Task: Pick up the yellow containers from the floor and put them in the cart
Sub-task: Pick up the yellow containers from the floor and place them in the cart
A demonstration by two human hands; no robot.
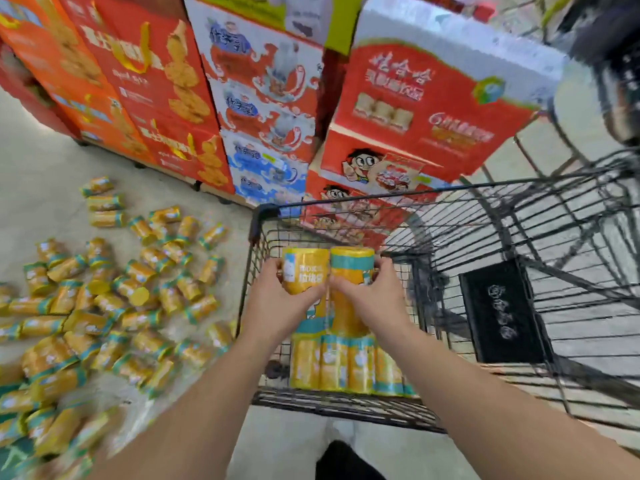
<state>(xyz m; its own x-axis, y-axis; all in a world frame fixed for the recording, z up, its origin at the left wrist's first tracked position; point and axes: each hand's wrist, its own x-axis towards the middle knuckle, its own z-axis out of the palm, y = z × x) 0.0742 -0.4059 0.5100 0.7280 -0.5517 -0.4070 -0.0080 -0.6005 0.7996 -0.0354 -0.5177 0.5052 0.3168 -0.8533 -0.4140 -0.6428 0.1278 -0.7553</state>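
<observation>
My left hand grips a yellow container with a teal band, and my right hand grips a second yellow container. Both are held side by side over the near left corner of the black wire cart. Inside the cart, several yellow containers stand in a row against the near wall, with others stacked upright behind them. On the floor to the left lie several more yellow containers in a loose scatter.
Tall stacks of red and orange boxed goods rise behind the cart and the floor pile. A black plate with white lettering sits on the cart's folding seat at the right. My dark shoe shows near the bottom edge.
</observation>
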